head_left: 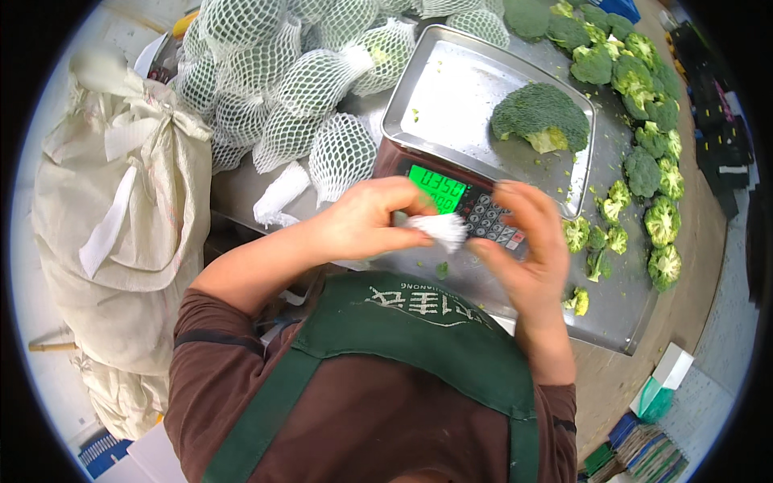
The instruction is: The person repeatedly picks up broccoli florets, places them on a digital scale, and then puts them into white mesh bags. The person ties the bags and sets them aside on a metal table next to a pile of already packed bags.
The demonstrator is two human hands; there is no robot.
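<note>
My left hand (372, 219) pinches a bunched white foam net sleeve (442, 231) between thumb and fingers, in front of the scale. Close to the sleeve's other end, my right hand (527, 249) is open, thumb and fingers curved apart over the keypad. Just beyond both hands stands a digital scale (475, 191) with a lit green display. On its metal tray (439, 88) rests one broccoli head (541, 117), stem end toward me. Another flattened white foam sleeve (282, 193) lies on the table left of my left forearm.
Several net-wrapped broccoli heads (318, 80) are piled at the far left. Loose broccoli heads and florets (644, 161) line the steel table's right side, with crumbs (596, 205) scattered about. A large off-white sack (121, 201) stands at left. Folded crates (648, 451) are at lower right.
</note>
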